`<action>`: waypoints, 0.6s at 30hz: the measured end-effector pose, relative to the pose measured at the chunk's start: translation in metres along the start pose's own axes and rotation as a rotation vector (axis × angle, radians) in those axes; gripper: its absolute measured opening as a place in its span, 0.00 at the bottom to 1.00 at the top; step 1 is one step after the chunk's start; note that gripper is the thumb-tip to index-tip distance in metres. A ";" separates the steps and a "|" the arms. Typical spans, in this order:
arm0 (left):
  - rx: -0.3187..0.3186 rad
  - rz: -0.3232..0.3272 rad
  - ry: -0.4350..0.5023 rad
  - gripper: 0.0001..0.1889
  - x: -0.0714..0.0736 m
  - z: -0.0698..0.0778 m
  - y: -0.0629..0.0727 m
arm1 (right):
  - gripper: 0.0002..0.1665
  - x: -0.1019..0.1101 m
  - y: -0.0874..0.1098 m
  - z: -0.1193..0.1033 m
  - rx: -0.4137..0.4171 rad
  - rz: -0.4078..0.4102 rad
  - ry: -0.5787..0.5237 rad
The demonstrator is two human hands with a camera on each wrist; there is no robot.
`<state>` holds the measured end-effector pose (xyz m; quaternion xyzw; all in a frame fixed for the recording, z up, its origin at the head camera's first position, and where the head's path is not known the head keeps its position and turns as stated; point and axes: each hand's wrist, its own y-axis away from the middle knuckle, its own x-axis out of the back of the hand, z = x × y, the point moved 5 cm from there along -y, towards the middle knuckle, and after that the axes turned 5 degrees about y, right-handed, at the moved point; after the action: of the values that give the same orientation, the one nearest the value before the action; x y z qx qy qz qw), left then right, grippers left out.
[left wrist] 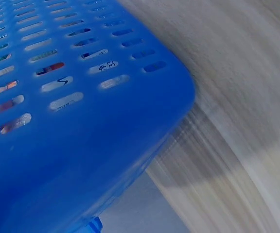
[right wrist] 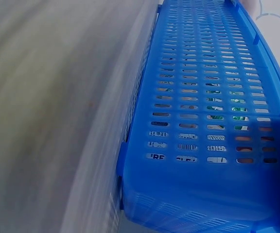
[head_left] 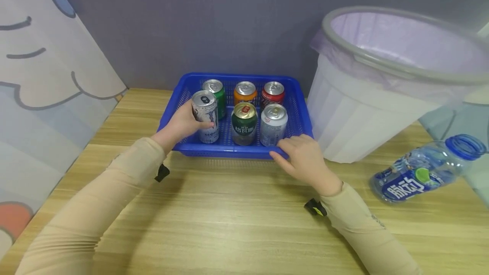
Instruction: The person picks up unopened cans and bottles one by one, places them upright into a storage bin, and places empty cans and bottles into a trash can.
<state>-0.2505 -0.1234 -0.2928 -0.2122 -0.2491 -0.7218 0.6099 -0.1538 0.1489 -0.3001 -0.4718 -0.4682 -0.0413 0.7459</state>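
Note:
In the head view a blue slotted basket (head_left: pixel 237 152) sits on the wooden table with several drink cans standing in it. My left hand (head_left: pixel 183 123) grips a white-grey tall can (head_left: pixel 206 118) at the basket's front left, thumb across its front. At the front right corner my right hand (head_left: pixel 303 158) holds the basket rim, fingers over the edge and thumb outside. Beside the tall can stand a dark green can (head_left: pixel 244 126) and a silver can (head_left: pixel 274 126). Behind are a green can (head_left: pixel 219 92), an orange can (head_left: pixel 245 92) and a red can (head_left: pixel 273 93).
A white bin (head_left: pixel 344 109) with a grey rim and lilac liner stands right of the basket. Farther right a clear bottle (head_left: pixel 420 175) with a blue label and blue neck leans at a tilt. A dark grey wall (head_left: pixel 191 20) rises behind the table (head_left: pixel 214 224).

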 end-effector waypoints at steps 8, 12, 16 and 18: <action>-0.045 -0.014 -0.025 0.43 -0.002 0.001 0.000 | 0.36 0.000 0.000 -0.001 -0.002 0.002 -0.004; -0.061 -0.012 -0.027 0.43 -0.002 0.000 -0.001 | 0.35 0.000 0.000 0.000 -0.004 0.005 -0.002; -0.063 -0.008 -0.034 0.43 -0.002 0.001 0.000 | 0.36 0.000 0.001 0.000 -0.004 0.003 0.002; -0.056 -0.010 -0.040 0.43 -0.003 0.001 0.001 | 0.36 0.000 0.001 0.000 -0.003 0.001 0.004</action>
<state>-0.2494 -0.1210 -0.2935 -0.2425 -0.2419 -0.7271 0.5949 -0.1534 0.1492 -0.3004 -0.4730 -0.4666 -0.0426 0.7461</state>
